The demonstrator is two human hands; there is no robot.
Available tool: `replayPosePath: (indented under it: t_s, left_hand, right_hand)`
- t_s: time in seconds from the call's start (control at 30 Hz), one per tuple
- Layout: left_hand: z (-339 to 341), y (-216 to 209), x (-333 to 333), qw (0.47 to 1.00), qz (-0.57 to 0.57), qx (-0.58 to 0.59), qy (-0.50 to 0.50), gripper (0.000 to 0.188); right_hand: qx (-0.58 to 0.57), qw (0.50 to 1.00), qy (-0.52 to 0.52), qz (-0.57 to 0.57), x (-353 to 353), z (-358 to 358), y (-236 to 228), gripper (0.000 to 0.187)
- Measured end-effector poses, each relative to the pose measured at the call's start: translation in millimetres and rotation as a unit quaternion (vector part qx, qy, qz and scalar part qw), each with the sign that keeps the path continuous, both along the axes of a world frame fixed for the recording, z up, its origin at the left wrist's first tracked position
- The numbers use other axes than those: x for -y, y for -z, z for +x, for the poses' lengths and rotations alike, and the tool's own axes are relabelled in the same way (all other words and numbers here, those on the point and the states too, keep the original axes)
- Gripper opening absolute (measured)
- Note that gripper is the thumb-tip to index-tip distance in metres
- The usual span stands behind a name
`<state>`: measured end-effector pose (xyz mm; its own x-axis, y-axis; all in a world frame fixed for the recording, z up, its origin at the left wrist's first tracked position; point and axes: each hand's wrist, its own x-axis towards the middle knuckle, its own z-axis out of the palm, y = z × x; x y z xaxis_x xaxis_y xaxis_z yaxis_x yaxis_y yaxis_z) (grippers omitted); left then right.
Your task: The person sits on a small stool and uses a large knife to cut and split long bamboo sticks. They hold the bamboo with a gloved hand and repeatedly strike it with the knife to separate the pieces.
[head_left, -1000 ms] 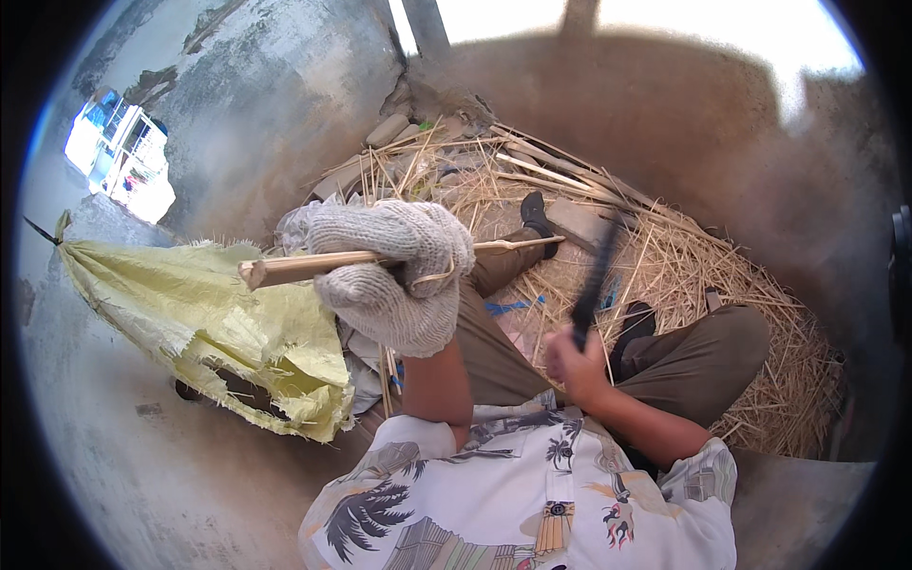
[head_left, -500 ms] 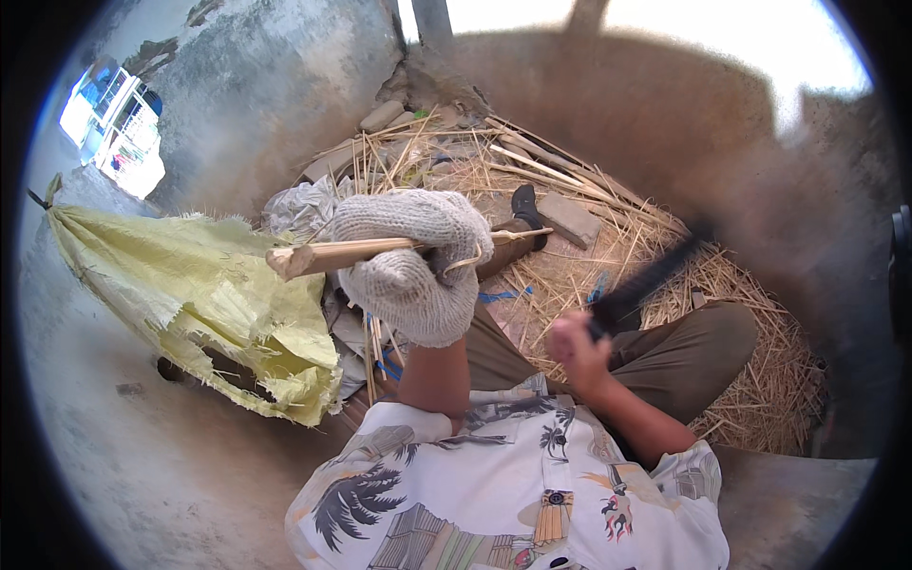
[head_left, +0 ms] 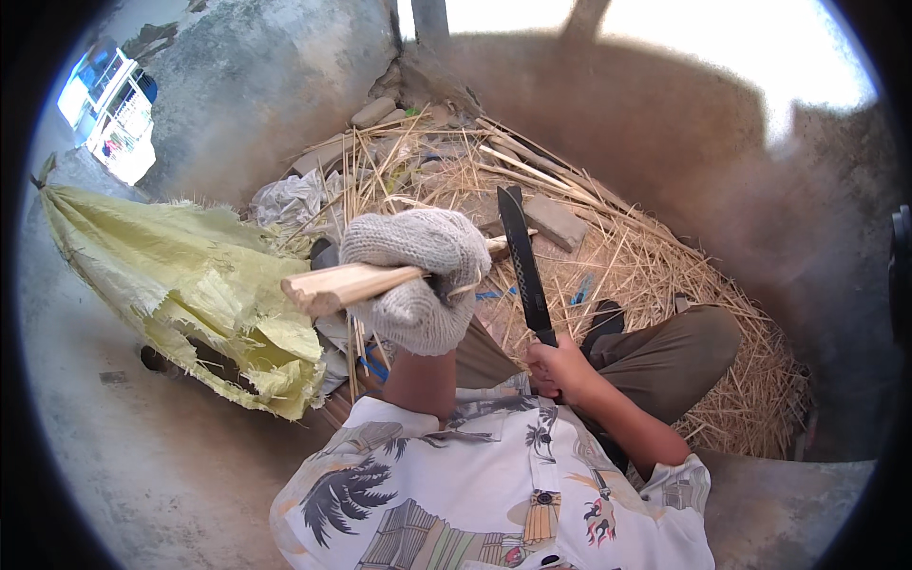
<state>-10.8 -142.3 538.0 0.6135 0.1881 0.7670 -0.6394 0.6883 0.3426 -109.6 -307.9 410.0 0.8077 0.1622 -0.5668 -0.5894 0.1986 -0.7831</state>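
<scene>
My left hand (head_left: pixel 418 280), in a pale knitted glove, is closed around a split wooden stick (head_left: pixel 344 285). The stick's thick cut end points left toward the yellow sack, and its far end shows beyond the glove on the right. My bare right hand (head_left: pixel 560 368) grips the handle of a large knife (head_left: pixel 524 266). Its long black blade stands up and away from me, just right of the gloved hand and apart from it. Part of the stick is hidden inside the glove.
A torn yellow woven sack (head_left: pixel 190 275) stands at the left. Thin strips and shavings (head_left: pixel 722 399) cover the floor, with long split sticks (head_left: pixel 560 176) along the back wall. A brick (head_left: pixel 556 223) lies past the blade. Crumpled white plastic (head_left: pixel 285 201) sits beside the sack.
The knife has swung from the right, where it was blurred, to upright beside the gloved hand. My right hand has shifted slightly left and down. The stick's near end has dropped a little.
</scene>
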Motion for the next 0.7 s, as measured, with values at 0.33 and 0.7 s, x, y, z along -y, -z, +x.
replayPosePath:
  t_s: [0.33,0.7]
  left_hand:
    - [7.5,1.4,14.4,0.995,-0.056,-0.054,0.063,0.047]
    - [46.6,-70.6,12.6,0.994,0.105,-0.026,-0.020,0.021]
  right_hand:
    - [0.553,0.741,0.350,0.151,-2.9,6.8,-33.9,0.029]
    - [0.418,0.846,0.312,0.110,24.2,6.6,-110.9,0.029]
